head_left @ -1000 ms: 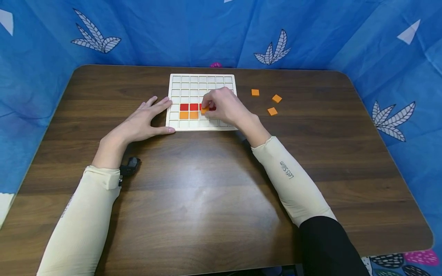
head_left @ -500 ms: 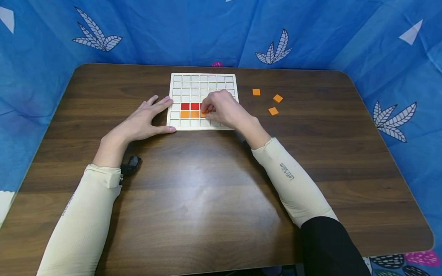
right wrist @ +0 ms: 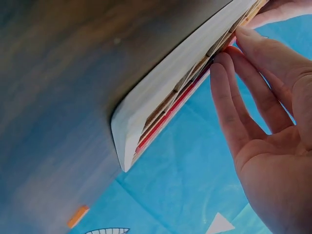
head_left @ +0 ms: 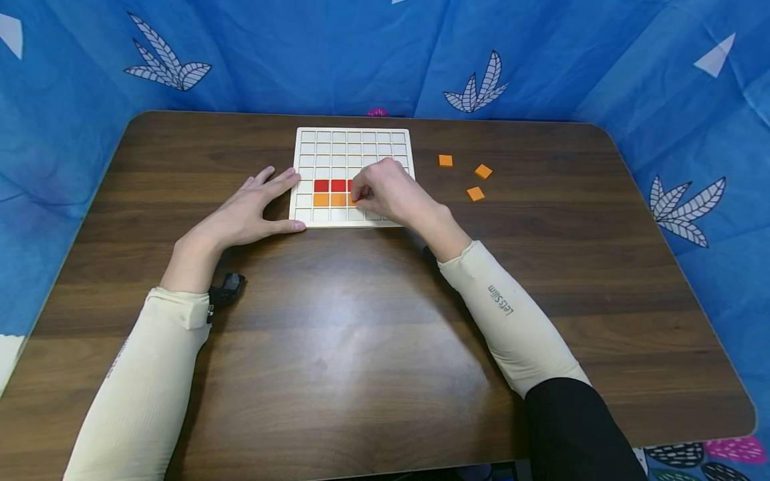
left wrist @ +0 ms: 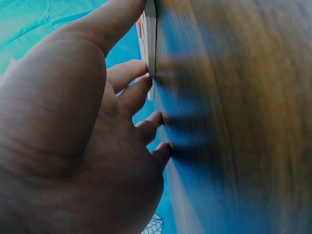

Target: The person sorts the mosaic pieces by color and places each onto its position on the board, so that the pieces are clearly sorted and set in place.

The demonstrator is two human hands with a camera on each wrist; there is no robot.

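A white grid board [head_left: 355, 148] lies near the back of the table. Red tiles [head_left: 321, 186] fill part of one row, and orange tiles [head_left: 321, 200] sit in the row just in front. My right hand [head_left: 394, 190] pinches another orange tile [head_left: 351, 200] down at the third spot of that orange row; the fingers cover most of it. In the right wrist view, thumb and fingertips meet at the board's surface. With fingers spread, my left hand [head_left: 237, 210] rests against the board's left edge, index finger and thumb touching it.
Three loose orange tiles, one at the back [head_left: 445, 161], one farther right [head_left: 483, 172] and one in front [head_left: 476, 194], lie right of the board. A blue patterned cloth [head_left: 361, 60] hangs behind the brown table [head_left: 337, 334].
The orange tile in my right hand has gone from raised above the row to down in line with its orange neighbours. My left hand stays in place.
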